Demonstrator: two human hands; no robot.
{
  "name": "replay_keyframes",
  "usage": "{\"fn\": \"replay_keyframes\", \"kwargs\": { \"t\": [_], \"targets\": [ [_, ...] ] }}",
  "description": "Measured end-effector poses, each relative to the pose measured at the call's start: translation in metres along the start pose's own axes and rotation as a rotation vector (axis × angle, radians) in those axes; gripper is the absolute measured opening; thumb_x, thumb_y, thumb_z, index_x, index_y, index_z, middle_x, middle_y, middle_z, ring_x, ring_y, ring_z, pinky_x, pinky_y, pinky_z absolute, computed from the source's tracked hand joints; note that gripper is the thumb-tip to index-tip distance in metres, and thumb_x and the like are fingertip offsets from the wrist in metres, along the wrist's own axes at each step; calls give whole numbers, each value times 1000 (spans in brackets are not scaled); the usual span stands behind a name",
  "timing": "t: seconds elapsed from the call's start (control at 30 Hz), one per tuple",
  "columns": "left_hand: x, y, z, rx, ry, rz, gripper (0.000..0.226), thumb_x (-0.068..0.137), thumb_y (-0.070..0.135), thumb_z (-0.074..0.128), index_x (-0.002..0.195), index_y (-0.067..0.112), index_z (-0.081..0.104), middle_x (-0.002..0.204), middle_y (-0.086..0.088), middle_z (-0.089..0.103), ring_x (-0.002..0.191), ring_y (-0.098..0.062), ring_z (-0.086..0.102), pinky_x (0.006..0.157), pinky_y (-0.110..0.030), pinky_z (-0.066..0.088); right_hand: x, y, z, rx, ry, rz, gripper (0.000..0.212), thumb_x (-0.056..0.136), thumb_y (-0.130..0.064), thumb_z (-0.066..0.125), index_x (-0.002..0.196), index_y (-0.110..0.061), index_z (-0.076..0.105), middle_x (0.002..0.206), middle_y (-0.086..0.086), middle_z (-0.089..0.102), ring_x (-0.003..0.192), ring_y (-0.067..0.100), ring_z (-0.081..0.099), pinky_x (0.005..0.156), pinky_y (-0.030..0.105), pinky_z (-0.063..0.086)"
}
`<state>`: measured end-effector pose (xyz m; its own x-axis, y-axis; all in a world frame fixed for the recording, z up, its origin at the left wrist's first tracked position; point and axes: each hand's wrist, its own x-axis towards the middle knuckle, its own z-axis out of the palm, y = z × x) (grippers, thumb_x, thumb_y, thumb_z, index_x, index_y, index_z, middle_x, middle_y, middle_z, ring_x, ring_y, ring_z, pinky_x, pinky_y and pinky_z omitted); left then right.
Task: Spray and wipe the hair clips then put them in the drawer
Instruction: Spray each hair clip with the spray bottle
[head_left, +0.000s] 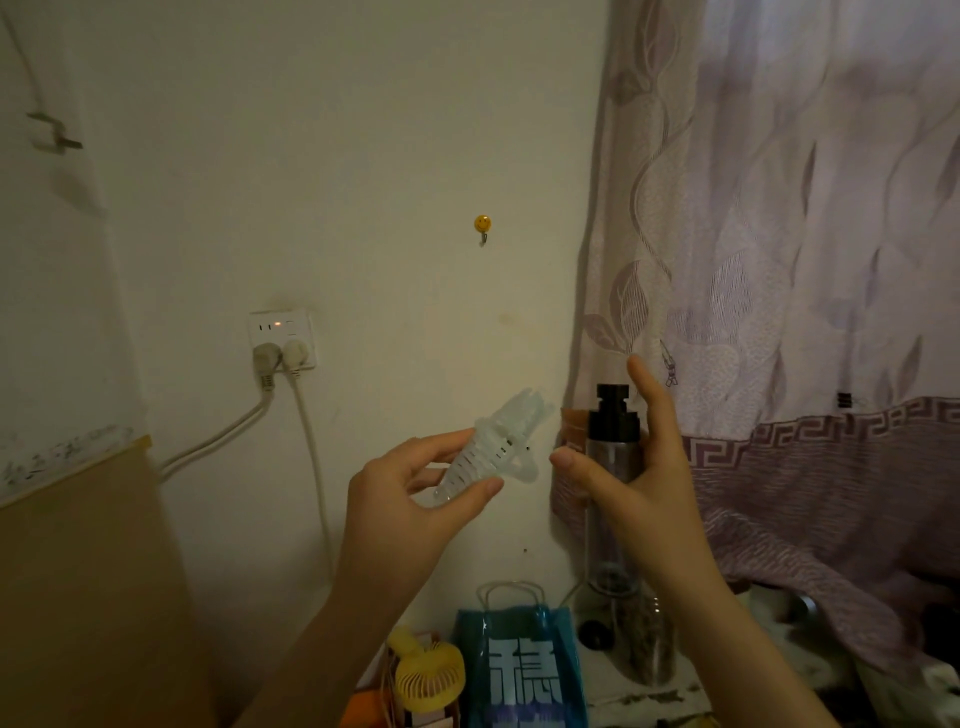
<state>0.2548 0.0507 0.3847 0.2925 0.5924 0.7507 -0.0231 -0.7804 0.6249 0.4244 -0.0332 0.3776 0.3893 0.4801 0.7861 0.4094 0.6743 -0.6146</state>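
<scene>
left hand (415, 499) pinches the white hair clip (493, 449) mid-air, long axis tilting up-right toward the spray bottle (613, 431); right hand (639, 467) wraps the bottle just beside it, index finger raised above the nozzle

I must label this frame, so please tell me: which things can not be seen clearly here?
- Spray bottle, head view: the right hand covers its side, so the grip is unclear.
- Hair clip: left hand fingers hide its lower end.
- Drawer and wiping cloth: not in view.
- Blue bag and yellow fan: cut off by the bottom edge.
</scene>
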Motion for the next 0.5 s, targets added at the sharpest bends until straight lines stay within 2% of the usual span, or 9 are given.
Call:
{"fn": "replay_keyframes", "kwargs": {
  "t": [0.1, 0.13, 0.23, 0.27, 0.37, 0.5],
  "targets": [
    [-4, 1, 1, 102, 0, 115, 46, 67, 22, 82, 112, 21, 70, 96, 15, 70, 87, 0, 65, 73, -12, 52, 1, 3, 1, 28, -9, 35, 97, 65, -24, 76, 148, -28, 26, 114, -22, 65, 101, -10, 60, 60, 7, 49],
    [-6, 1, 1, 135, -7, 150, 47, 68, 20, 83, 112, 19, 70, 96, 14, 70, 87, -1, 64, 74, -12, 51, 2, 3, 1, 33, -8, 39, 95, 66, -22, 76, 147, -27, 27, 113, -22, 64, 99, -11, 60, 60, 7, 49],
    [-9, 4, 3, 190, -10, 198, 48, 68, 21, 83, 114, 16, 70, 96, 11, 70, 87, -3, 64, 73, -20, 55, 3, 5, 3, 27, 10, 30, 87, 69, -14, 75, 144, -23, 31, 101, -46, 57, 94, -21, 56, 56, 7, 49],
    [-10, 5, 3, 200, -7, 205, 48, 68, 22, 83, 114, 16, 69, 97, 10, 70, 86, -5, 65, 72, -24, 56, 3, 5, 4, 40, 13, 49, 85, 69, -14, 74, 143, -25, 32, 99, -47, 57, 93, -19, 58, 55, 12, 52],
    [-11, 7, 2, 228, -2, 228, 48, 70, 28, 79, 115, 14, 69, 97, 6, 70, 84, -9, 66, 70, -31, 58, 5, 7, 4, 91, 15, 116, 79, 70, -15, 75, 139, -30, 39, 98, -30, 65, 91, -1, 67, 52, 23, 55],
    [-11, 9, 3, 305, 0, 241, 48, 71, 27, 81, 115, 13, 69, 97, 3, 70, 80, -11, 65, 66, -32, 58, 7, 7, 5, 129, 5, 144, 74, 71, -16, 74, 137, -28, 42, 95, -21, 67, 87, 5, 68, 52, 24, 55]
  ]
}}
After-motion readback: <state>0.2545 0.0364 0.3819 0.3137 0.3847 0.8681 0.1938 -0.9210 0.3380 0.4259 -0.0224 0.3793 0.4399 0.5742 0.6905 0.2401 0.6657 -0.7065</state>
